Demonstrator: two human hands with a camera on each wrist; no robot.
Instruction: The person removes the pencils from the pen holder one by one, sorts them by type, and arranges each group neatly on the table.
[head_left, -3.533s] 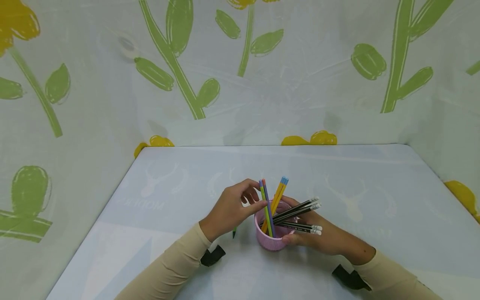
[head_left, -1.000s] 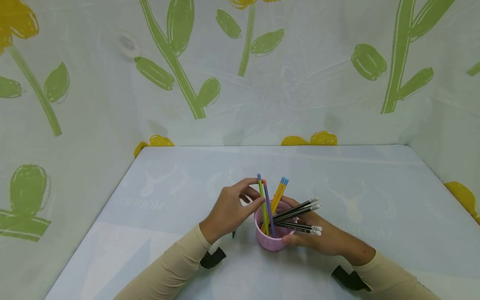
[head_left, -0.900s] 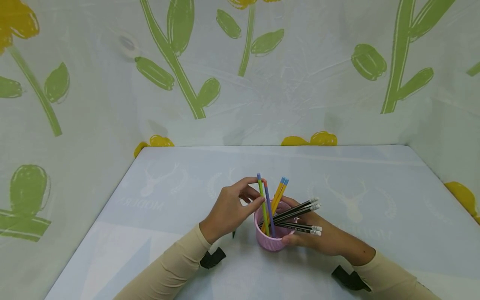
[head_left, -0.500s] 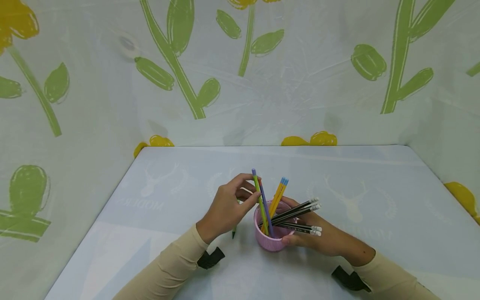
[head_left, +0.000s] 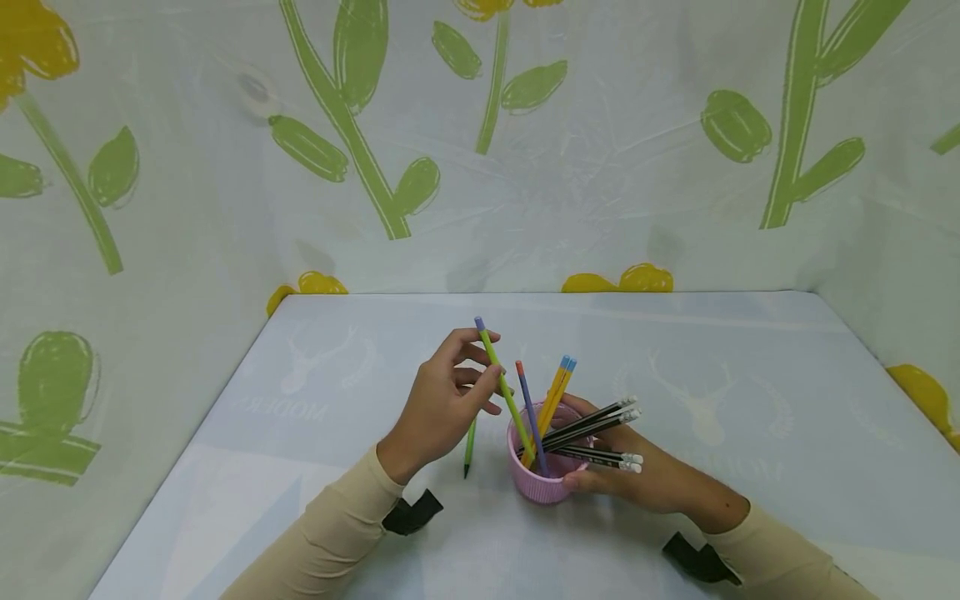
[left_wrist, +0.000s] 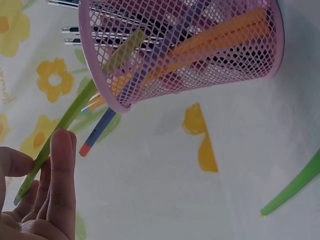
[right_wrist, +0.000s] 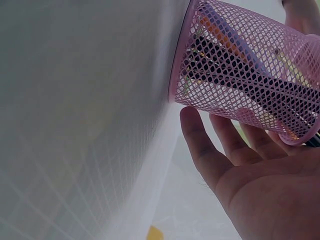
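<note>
My left hand pinches a lime-green pencil with a blue end between thumb and fingers. The pencil leans left, its lower part still inside a pink mesh pencil cup. My right hand holds that cup from the right, thumb at the near rim and fingers behind it. In the right wrist view the fingers lie along the cup's mesh wall. Inside the cup stand a purple pencil with a red end, two orange pencils and several black pencils leaning right.
A green pencil lies on the table left of the cup, partly behind my left hand. The table has a pale printed cover and meets a flower-patterned backdrop behind. Dark straps show at both wrists.
My left hand has moved left and up, sliding the lime-green pencil partly out of the cup and away from the purple one. More of the green pencil on the table shows. My right hand stays put.
</note>
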